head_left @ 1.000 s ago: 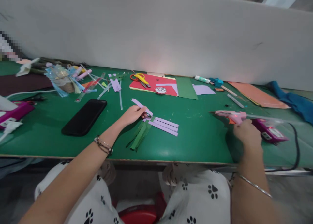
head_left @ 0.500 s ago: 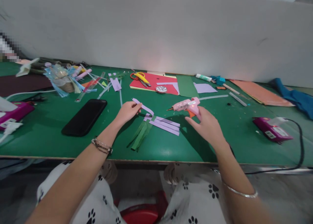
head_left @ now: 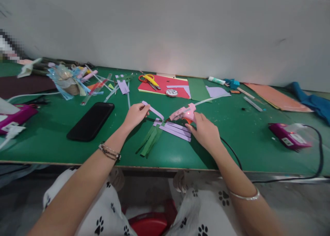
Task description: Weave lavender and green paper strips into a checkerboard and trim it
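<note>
Between the thumb and fingers of my left hand [head_left: 136,116] is the raised end of a purple paper strip [head_left: 153,109]. That strip runs down to where purple strips [head_left: 176,131] and green strips [head_left: 150,143] cross on the table. My right hand [head_left: 206,131] is wrapped round the handle of a pink glue gun [head_left: 183,113]. The gun's nozzle points left, close to the bend of the lifted strip; I cannot tell whether it touches. A clear glue stick sticks out of the gun's back.
A black phone [head_left: 90,121] lies left of my left hand. Scissors [head_left: 150,80] rest on red paper [head_left: 165,86] at the back. A purple power box [head_left: 289,136] with a black cord sits at the right. Orange sheets [head_left: 277,98] lie at the far right.
My right hand has brought the glue gun left and slightly down, its nozzle now beside the crossing strips. My left hand still holds the purple strip up.
</note>
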The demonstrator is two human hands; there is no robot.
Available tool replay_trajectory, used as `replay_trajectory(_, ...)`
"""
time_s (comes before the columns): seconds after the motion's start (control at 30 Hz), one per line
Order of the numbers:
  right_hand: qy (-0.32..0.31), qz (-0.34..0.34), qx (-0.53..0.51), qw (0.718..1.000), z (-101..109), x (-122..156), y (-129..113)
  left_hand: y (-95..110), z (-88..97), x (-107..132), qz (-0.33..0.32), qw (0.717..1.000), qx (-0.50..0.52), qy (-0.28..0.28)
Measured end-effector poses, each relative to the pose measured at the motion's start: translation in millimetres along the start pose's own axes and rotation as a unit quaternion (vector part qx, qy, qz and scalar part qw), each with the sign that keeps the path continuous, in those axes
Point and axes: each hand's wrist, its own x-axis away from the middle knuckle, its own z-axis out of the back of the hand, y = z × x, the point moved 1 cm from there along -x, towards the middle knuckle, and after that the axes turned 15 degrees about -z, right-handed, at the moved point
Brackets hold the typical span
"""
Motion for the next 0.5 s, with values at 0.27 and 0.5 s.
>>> replay_trajectory(0.27,-0.018,-0.003,0.013,1.0,3.5,0.6,-3.2,-1.9,-0.6,-1.1,-0.001,1.0,0.006,-0.001)
replay_trajectory(0.5,-0.022,-0.006,0.01,1.0,3.6,1.8,-2.6,-0.9,-0.4,-0.3,0.003,1.0,0.008,-0.006)
